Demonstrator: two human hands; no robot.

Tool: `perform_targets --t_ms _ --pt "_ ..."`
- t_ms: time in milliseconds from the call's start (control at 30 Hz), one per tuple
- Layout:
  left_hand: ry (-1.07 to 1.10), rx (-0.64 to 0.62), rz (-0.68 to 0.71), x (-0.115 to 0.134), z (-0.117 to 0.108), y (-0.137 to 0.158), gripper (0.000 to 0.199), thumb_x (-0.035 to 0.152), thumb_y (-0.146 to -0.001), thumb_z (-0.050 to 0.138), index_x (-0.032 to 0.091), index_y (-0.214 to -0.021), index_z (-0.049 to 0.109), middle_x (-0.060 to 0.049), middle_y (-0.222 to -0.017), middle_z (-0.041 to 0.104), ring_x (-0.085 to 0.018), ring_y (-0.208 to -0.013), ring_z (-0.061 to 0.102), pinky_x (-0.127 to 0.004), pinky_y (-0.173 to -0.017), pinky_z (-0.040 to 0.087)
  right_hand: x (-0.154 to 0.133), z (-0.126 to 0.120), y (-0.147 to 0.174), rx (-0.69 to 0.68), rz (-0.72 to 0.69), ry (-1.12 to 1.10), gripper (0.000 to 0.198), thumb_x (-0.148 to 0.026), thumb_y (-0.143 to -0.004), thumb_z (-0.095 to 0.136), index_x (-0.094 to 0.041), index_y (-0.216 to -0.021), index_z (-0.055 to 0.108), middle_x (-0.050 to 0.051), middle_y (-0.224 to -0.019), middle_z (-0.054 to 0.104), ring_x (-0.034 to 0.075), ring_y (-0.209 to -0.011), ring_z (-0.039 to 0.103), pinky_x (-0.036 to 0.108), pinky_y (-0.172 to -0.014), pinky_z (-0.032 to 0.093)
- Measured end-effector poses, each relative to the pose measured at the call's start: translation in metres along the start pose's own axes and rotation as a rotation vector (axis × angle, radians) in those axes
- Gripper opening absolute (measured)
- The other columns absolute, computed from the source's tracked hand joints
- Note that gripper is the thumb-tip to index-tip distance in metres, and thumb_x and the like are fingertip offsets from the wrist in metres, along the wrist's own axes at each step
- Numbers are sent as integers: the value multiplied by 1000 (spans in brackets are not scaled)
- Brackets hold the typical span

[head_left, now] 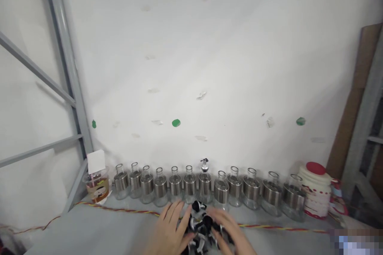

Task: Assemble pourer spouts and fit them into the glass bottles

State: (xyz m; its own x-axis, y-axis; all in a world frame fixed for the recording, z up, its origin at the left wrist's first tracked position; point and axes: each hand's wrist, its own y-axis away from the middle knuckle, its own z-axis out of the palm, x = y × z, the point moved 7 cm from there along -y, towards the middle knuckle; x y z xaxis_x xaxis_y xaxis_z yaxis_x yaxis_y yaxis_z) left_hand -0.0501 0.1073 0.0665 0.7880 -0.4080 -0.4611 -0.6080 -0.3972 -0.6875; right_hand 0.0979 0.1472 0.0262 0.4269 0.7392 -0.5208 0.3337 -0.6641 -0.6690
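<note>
A pile of black and silver bottle stoppers (201,243) lies on the grey tabletop at the bottom middle. On its left side is my left hand (170,227), fingers stretched out and thumb apart, touching the pile's edge. My right hand (230,231) curves round the right side, slightly blurred, with finger and thumb apart beside the stoppers. Whether either hand touches a particular stopper is hard to see. Behind the pile stands a row of glass bottles with metal bands (160,186). One bottle (205,186) near the middle carries a stopper (204,165); the others have bare necks.
A red and yellow twisted cord (275,228) runs across the table in front of the bottles. A plastic cup with brown drink (98,187) stands at the left end, a white jar with red lid (317,191) at the right. A white wall (227,67) rises behind.
</note>
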Motion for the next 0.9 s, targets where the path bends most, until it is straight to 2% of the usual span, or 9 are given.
perform_targets --t_ms 100,200,300,400,500,600,767,900 --pt "35 101 -44 3 -17 -26 34 24 -81 52 14 -113 55 -13 -104 65 -26 -104 56 -39 -83 45 40 -3 -47 259 298 -98 40 -23 -77 46 -19 -116 51 11 -111 60 24 -103 57 39 -88 46" --pt "53 154 -48 11 -20 -37 32 21 -80 51 14 -110 57 -13 -101 67 -25 -104 57 -38 -83 45 60 5 -86 363 365 -65 48 -25 -73 47 -8 -118 47 20 -118 53 31 -111 48 49 -95 35" --pt "41 175 -21 18 -6 -18 26 19 -81 48 15 -103 61 -10 -92 70 -24 -94 62 -35 -77 48 73 13 -104 425 390 -64 40 -28 -75 47 -8 -108 53 21 -107 58 33 -102 52 50 -90 37" --pt "19 195 -1 17 12 15 24 17 -82 42 17 -92 64 -6 -80 72 -19 -80 67 -30 -70 50 78 18 -108 447 386 -96 31 -36 -75 50 -10 -90 59 17 -88 63 31 -86 57 47 -81 42" --pt "-3 199 -47 9 24 36 28 17 -84 37 19 -92 64 -5 -78 72 -18 -77 68 -29 -68 50 78 22 -107 470 388 -150 34 -42 -74 54 -12 -89 59 16 -88 64 29 -85 57 43 -80 42" --pt "-2 204 -78 4 29 39 30 17 -84 35 19 -92 63 -7 -78 72 -18 -77 67 -28 -67 50 80 29 -105 489 419 -208 35 -44 -76 54 -14 -93 57 13 -89 65 27 -85 59 40 -78 44" --pt "43 135 53 15 50 46 30 19 -88 34 21 -100 61 -3 -82 71 -15 -82 66 -24 -68 50 88 35 -100 539 449 -237 37 -44 -79 48 -14 -101 52 14 -99 61 26 -93 56 41 -84 42" --pt "60 110 51 16 55 51 30 19 -88 34 20 -98 62 -5 -82 70 -15 -81 66 -24 -68 51 94 36 -100 513 437 -252 37 -43 -82 44 -13 -103 52 13 -99 63 25 -93 57 38 -84 42"
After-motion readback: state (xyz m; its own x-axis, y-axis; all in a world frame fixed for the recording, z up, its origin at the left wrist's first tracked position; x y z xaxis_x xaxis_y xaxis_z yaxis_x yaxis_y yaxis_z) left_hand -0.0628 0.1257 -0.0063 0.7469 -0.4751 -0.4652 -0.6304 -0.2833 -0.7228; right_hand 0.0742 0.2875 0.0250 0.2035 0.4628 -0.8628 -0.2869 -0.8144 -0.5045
